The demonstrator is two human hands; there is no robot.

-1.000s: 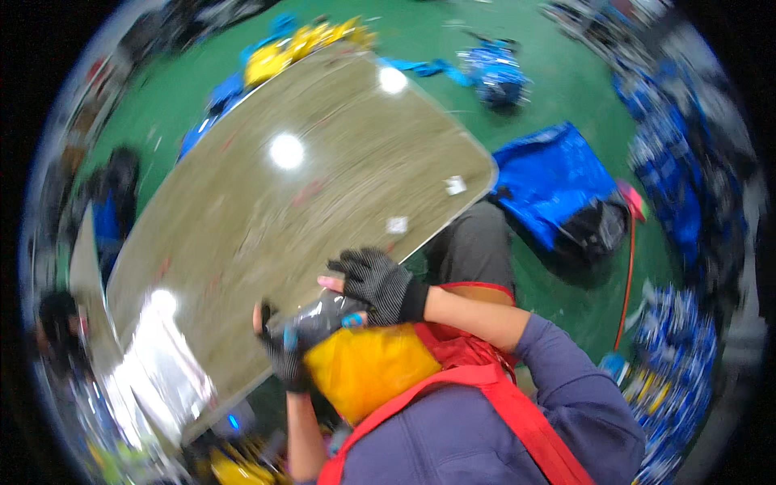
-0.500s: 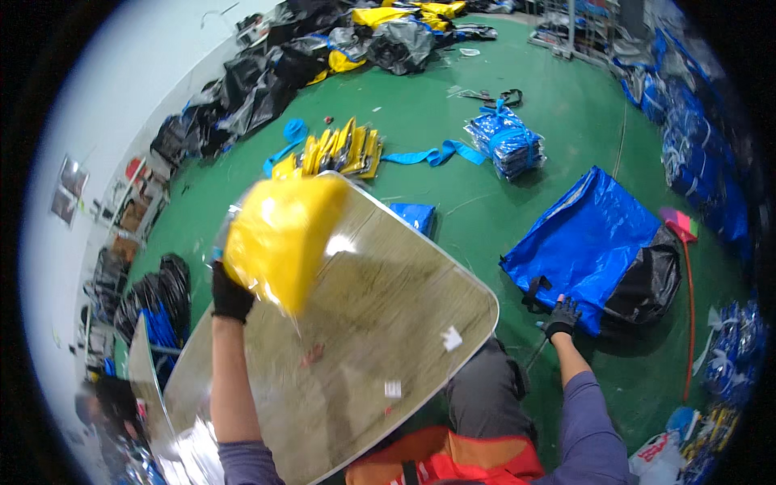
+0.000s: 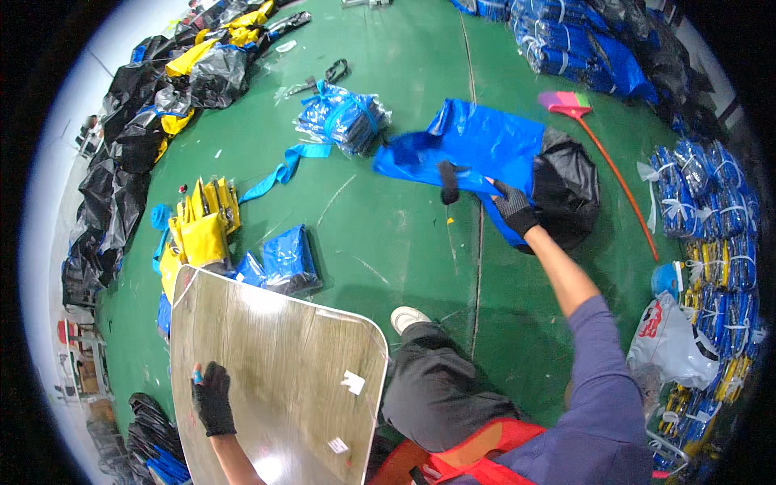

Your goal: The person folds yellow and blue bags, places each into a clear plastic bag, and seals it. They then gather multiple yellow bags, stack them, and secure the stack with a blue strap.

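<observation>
My right hand (image 3: 515, 208), in a black glove with bare fingertips, grips the edge of a large blue bag (image 3: 489, 133) on the floor. The bag has a black end (image 3: 567, 190) and a dark strap (image 3: 449, 183); its left part is lifted and smeared by motion. Over the wood-patterned tabletop (image 3: 279, 364) is my left hand (image 3: 213, 398), also gloved, holding nothing, with its thumb apart from the fingers. Just beyond the tabletop lies a pile of folded yellow packets (image 3: 204, 234), beside blue packets in clear wrap (image 3: 289, 257).
A tied blue bundle (image 3: 341, 117) with a light-blue strap (image 3: 283, 171) lies on the green floor. A broom (image 3: 618, 174) lies right of the bag. Stacked tied bundles (image 3: 703, 214) and a white plastic bag (image 3: 672, 343) line the right. Black and yellow sheeting (image 3: 121, 178) lies along the left wall.
My left hand has let go of the yellow packet and come back over the tabletop. My right hand has taken hold of the blue bag and raised its edge. The view has turned right.
</observation>
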